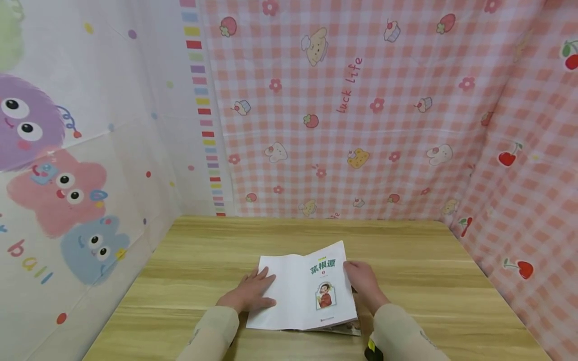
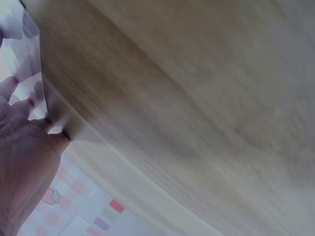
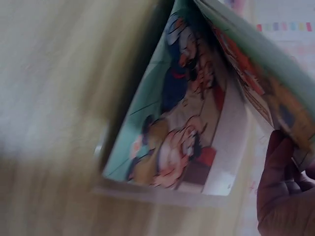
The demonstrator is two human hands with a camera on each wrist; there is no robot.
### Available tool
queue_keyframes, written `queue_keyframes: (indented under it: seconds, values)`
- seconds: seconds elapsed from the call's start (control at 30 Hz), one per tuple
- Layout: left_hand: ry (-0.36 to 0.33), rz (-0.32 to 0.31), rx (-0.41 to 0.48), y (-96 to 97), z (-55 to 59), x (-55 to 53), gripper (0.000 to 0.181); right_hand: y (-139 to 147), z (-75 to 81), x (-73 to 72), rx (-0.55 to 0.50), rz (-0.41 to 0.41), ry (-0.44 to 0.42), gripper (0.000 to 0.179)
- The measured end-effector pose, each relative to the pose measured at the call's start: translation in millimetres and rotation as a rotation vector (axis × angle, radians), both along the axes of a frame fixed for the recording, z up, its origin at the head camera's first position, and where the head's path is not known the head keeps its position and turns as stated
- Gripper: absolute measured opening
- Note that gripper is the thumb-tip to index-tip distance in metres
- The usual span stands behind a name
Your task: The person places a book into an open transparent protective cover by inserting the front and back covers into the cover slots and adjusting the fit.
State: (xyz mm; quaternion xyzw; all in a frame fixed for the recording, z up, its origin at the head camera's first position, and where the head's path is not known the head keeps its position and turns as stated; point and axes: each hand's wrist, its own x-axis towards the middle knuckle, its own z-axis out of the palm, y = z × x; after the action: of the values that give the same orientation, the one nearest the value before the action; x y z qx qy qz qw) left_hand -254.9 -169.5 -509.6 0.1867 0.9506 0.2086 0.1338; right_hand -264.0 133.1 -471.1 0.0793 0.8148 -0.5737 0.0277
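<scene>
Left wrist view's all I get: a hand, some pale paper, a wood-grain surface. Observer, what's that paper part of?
Observer: An open book; in the head view its right-hand page has green Chinese characters above a framed figure in red.

Operator: And the right hand, what's it doing?

Observer: Gripping the raised right side of the book at its outer edge, with a coloured cartoon page lying beneath, as the right wrist view shows.
</scene>
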Motion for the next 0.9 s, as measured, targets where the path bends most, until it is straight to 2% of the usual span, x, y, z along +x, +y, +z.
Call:
queue_keyframes:
  seconds: [0.13,0.27,0.37,0.63,0.73,0.9]
  values:
    - [0.006,0.002,-0.006,-1.2,-1.8,-0.5,0.071,-6,8.9,0.1,-0.038,0.008,0.028,0.040]
    - [0.004,0.001,-0.001,-0.8,0.3,-0.6,0.070,-9,10.2,-1.0,0.036,-0.038,0.020,0.042]
    - [-0.005,0.002,0.000,0.1,2.6,0.0,0.070,-8,6.5,-1.0,0.062,-0.065,0.014,0.043]
    - [-0.014,0.015,-0.004,0.8,2.9,-0.5,0.070,-3,-3.7,2.3,-0.036,-0.074,-0.053,0.045]
    - [-0.018,0.015,-0.001,1.2,2.9,-0.3,0.070,-1,-7.6,3.2,-0.023,-0.062,-0.068,0.046]
    - [-0.023,0.016,-0.002,1.9,1.8,-0.3,0.070,1,-15.1,2.7,0.068,-0.048,-0.090,0.049]
